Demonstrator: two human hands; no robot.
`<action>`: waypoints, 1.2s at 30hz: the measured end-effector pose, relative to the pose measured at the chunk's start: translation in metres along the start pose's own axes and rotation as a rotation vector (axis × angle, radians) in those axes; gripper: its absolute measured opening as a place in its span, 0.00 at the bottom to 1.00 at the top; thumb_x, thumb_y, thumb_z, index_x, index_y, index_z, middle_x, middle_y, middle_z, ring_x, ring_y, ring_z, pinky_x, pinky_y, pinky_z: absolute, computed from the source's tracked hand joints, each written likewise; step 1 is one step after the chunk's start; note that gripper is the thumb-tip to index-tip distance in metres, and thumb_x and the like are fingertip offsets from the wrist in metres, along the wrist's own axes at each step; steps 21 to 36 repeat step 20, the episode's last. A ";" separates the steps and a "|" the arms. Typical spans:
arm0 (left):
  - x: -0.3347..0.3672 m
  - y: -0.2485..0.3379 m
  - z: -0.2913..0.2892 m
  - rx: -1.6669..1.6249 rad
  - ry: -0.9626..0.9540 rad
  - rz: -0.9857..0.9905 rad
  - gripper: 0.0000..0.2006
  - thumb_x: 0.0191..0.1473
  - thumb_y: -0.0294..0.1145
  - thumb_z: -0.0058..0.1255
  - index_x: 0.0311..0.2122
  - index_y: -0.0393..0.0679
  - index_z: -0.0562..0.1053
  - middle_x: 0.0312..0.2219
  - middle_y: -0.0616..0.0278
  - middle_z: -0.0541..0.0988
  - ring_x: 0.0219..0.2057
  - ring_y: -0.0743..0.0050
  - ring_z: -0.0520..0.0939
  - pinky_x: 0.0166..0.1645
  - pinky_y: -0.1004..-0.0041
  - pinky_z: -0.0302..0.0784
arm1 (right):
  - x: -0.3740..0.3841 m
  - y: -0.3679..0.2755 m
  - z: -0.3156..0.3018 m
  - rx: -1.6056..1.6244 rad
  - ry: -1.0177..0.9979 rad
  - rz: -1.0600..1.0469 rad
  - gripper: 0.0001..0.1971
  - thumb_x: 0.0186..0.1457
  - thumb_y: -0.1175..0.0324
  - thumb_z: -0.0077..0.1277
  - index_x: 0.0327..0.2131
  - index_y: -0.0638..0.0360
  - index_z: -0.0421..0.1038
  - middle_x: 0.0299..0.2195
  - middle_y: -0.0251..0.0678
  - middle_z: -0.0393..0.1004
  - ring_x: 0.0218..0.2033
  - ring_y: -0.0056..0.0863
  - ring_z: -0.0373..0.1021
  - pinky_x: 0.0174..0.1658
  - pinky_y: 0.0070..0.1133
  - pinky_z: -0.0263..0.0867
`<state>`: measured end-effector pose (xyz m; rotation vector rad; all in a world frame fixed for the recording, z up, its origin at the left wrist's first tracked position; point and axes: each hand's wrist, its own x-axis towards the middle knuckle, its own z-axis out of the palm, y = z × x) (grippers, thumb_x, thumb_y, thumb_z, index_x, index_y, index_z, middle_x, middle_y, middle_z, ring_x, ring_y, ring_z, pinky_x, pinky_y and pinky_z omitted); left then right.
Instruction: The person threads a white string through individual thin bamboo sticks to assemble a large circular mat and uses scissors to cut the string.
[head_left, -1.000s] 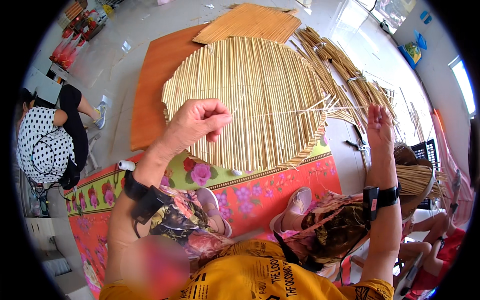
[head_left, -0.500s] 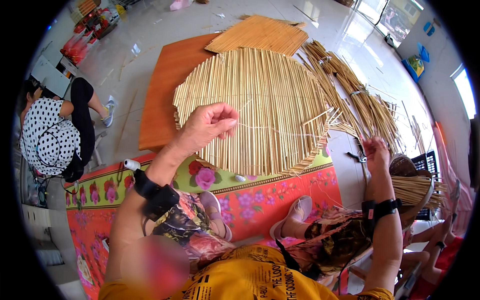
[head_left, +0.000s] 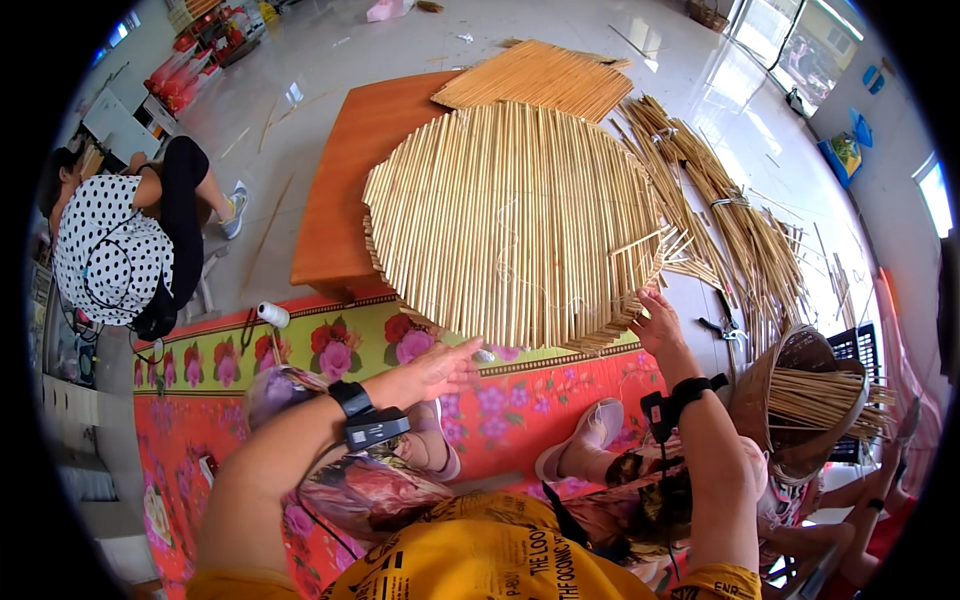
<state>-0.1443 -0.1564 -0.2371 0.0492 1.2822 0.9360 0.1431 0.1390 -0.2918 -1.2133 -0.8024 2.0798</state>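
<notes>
A round mat [head_left: 510, 220] of pale straw-coloured stalks, laid side by side, rests on the orange-brown tabletop [head_left: 335, 190] and juts out toward me. Thin pale thread [head_left: 507, 240] lies in loose curves over its surface. My left hand [head_left: 442, 370] is open just below the mat's near edge, fingers stretched out to the right and holding nothing I can see. At the mat's right near edge is my right hand [head_left: 657, 320], its fingers bent and apart, the tips at the stalk ends. A few short stalks [head_left: 645, 240] lie crosswise on the right rim.
Behind lies a darker stalk panel [head_left: 540, 75]. Stalk bundles [head_left: 735, 205] and pliers [head_left: 725, 328] are on the floor to the right, near a basket of stalks [head_left: 800, 390]. A white thread spool [head_left: 272, 314] stands at left; another person [head_left: 115, 250] sits beyond it.
Both hands have come down and inward: the left from above the mat to below its near edge, the right from beyond it to its rim. The stretched thread now lies slack.
</notes>
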 end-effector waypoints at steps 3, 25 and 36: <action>0.023 -0.019 0.001 -0.284 0.021 0.220 0.36 0.49 0.53 0.59 0.56 0.42 0.60 0.52 0.53 0.66 0.53 0.60 0.70 0.59 0.59 0.64 | 0.005 0.005 0.004 -0.036 0.012 -0.017 0.09 0.54 0.67 0.55 0.39 0.45 0.69 0.39 0.26 0.71 0.39 0.30 0.67 0.40 0.30 0.67; 0.029 -0.036 0.002 -0.814 -0.049 0.677 0.33 0.49 0.49 0.59 0.57 0.49 0.62 0.53 0.61 0.69 0.56 0.62 0.68 0.64 0.57 0.56 | -0.134 0.031 0.096 0.042 0.075 0.100 0.08 0.56 0.68 0.53 0.39 0.54 0.70 0.35 0.27 0.74 0.35 0.28 0.71 0.42 0.35 0.68; 0.029 -0.036 0.002 -0.814 -0.049 0.677 0.33 0.49 0.49 0.59 0.57 0.49 0.62 0.53 0.61 0.69 0.56 0.62 0.68 0.64 0.57 0.56 | -0.134 0.031 0.096 0.042 0.075 0.100 0.08 0.56 0.68 0.53 0.39 0.54 0.70 0.35 0.27 0.74 0.35 0.28 0.71 0.42 0.35 0.68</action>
